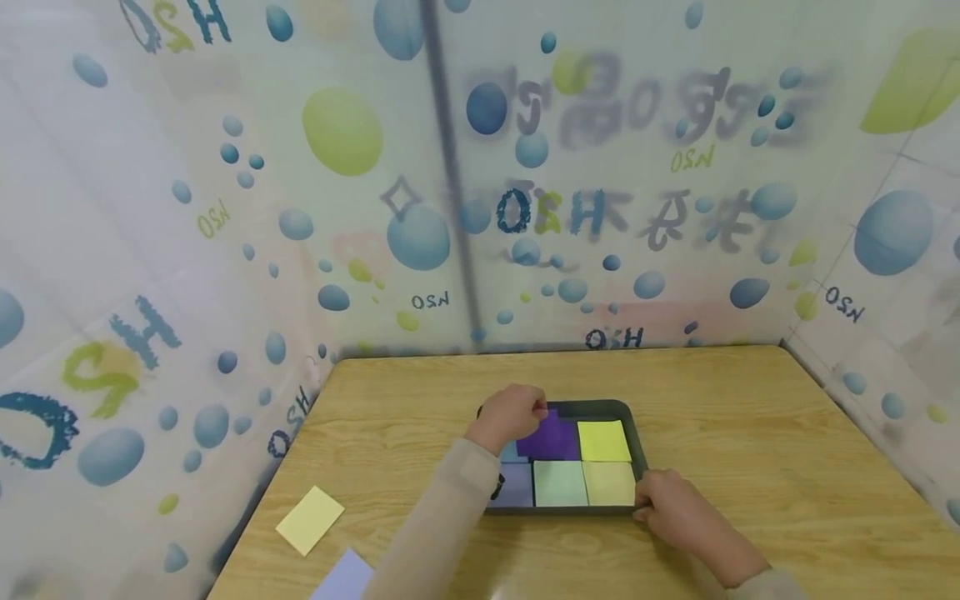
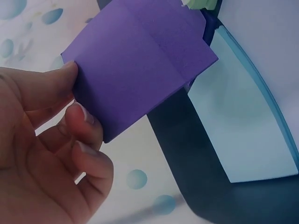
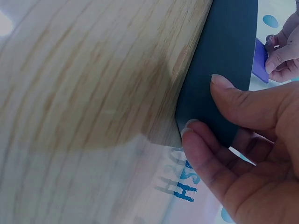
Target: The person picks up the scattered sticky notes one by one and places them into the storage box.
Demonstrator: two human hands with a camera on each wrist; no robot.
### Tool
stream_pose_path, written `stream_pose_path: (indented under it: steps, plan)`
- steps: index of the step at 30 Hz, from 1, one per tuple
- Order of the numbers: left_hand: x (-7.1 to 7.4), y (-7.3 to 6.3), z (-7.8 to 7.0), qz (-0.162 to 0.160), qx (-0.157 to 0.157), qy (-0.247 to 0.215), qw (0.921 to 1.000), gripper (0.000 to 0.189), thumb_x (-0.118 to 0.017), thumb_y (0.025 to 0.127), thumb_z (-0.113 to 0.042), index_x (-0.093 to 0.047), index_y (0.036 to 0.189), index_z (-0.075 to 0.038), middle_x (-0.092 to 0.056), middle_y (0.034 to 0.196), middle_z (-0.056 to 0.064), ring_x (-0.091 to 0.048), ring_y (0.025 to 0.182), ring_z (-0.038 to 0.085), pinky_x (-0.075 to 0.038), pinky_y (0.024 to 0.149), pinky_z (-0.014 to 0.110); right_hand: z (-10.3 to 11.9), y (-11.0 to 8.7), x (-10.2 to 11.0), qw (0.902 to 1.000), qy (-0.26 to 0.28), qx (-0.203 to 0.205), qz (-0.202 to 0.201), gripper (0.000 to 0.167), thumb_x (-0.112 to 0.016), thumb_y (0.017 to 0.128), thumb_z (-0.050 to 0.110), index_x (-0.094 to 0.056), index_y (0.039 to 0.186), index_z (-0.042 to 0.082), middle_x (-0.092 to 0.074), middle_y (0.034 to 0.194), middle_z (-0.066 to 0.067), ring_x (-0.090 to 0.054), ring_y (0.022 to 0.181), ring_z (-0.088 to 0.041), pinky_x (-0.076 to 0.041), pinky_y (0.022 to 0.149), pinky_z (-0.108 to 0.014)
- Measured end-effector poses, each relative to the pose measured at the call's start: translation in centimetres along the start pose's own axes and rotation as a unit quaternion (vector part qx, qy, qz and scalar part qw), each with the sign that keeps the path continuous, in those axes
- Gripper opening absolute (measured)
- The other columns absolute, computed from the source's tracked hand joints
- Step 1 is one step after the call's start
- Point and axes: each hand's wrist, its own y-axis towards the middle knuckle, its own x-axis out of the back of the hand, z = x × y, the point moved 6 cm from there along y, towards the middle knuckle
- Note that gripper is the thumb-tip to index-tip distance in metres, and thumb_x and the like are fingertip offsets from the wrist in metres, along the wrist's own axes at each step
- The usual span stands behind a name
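Note:
My left hand [image 1: 512,412] pinches a purple sticky note [image 2: 135,65] by its edge between thumb and fingers, over the far side of a dark tray [image 1: 562,510]. In the head view that note overlaps another purple one in the tray. Around it in the tray lie a bright yellow note [image 1: 604,441], a pale yellow note [image 1: 610,483], a mint green note [image 1: 560,483], a lavender note [image 1: 516,485] and a light blue note [image 1: 513,452], partly hidden by my left arm. With thumb and curled fingers, my right hand [image 1: 671,502] grips the tray's near right corner.
On the wooden table [image 1: 750,433], a loose pale yellow note [image 1: 310,521] lies to the left. A lavender sheet [image 1: 343,577] lies near the front edge, partly covered by my left sleeve. A curtain [image 1: 637,167] printed with bubbles stands behind the table and along both sides.

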Motion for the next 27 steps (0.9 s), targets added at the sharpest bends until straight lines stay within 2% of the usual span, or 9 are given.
stream_pose_path:
  steps: [16,27]
  plan:
    - [-1.3,1.2,-1.1,0.016,0.004,0.011,0.9998,0.013,-0.061,0.102,-0.027,-0.071,0.098,-0.019,-0.067,0.089,-0.007,-0.056,0.071,0.012,-0.047,0.062,0.028,0.0,0.0,0.0,1.0,-0.003,-0.001,-0.002,0.025,-0.082,0.076,-0.001,-0.066,0.064,0.014,-0.055,0.069,0.004,-0.049,0.065,-0.01,-0.044,0.057,-0.023]
    - [-1.9,1.9,-1.5,0.028,0.011,0.011,0.9995,0.012,-0.063,0.101,-0.025,-0.071,0.095,-0.018,-0.066,0.086,-0.007,-0.056,0.07,0.012,-0.047,0.062,0.028,0.1,0.0,0.1,1.0,-0.005,0.0,-0.001,0.025,-0.082,0.076,0.0,-0.066,0.065,0.014,-0.055,0.069,0.005,-0.048,0.064,-0.01,-0.042,0.057,-0.023]
